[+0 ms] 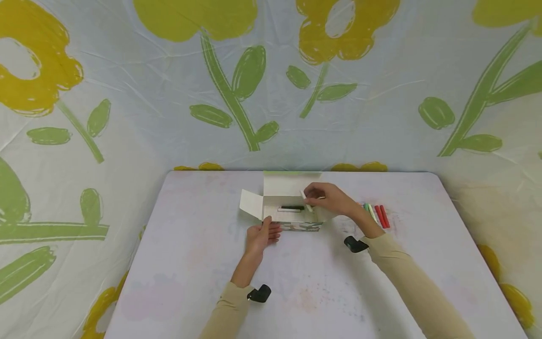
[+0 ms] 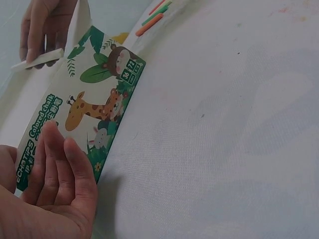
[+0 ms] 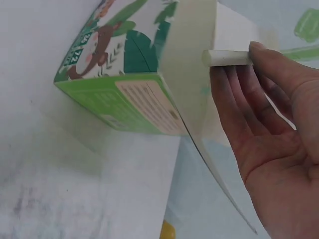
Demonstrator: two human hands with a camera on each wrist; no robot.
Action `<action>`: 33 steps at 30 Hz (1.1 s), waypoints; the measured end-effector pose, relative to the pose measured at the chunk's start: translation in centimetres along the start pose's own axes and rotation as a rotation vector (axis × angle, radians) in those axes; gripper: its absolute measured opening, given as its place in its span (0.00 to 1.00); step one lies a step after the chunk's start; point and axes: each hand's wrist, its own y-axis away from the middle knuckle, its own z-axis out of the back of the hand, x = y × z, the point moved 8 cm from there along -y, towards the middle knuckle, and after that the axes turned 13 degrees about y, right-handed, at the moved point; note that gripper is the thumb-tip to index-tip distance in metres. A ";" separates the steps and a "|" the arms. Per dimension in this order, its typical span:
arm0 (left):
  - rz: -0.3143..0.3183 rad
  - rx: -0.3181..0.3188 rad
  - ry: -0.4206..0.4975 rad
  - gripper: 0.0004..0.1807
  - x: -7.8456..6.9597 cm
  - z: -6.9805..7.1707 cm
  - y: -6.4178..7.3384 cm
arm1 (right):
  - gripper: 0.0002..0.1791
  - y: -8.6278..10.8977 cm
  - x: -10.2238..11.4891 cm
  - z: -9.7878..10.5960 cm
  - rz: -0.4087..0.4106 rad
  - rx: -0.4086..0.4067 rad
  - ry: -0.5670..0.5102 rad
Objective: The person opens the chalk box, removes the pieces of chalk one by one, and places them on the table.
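Observation:
A colored chalk box (image 1: 299,226) with printed animals stands with its lid up and side flaps spread. Inside lie a black stick (image 1: 292,207) and a white stick (image 1: 290,210). My left hand (image 1: 259,237) holds the box's front wall near its left corner, thumb at the top edge and fingers against the printed face (image 2: 94,107). Over the box's right part, my right hand (image 1: 328,197) pinches a white chalk stick (image 3: 229,58) between thumb and fingers. In the left wrist view that chalk (image 2: 37,61) is seen above the box opening.
Right of the box lie red chalk sticks (image 1: 382,216), with green and white ones (image 1: 370,212) beside them; an orange stick (image 2: 149,24) shows in the left wrist view. The raised lid (image 1: 292,183) stands near the table's back edge. A flower-printed cloth (image 1: 169,94) hangs behind.

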 end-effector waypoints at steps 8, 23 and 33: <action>-0.003 0.000 0.003 0.23 -0.2 -0.1 0.2 | 0.14 1.4 -1.6 2.8 -0.098 -0.066 -0.072; -0.001 0.009 -0.015 0.25 -0.3 0.0 0.3 | 0.27 5.6 -4.7 6.7 -0.348 -0.165 -0.229; 0.013 0.017 -0.026 0.25 0.6 0.3 -0.6 | 0.29 8.8 -7.9 8.4 -0.425 -0.253 -0.191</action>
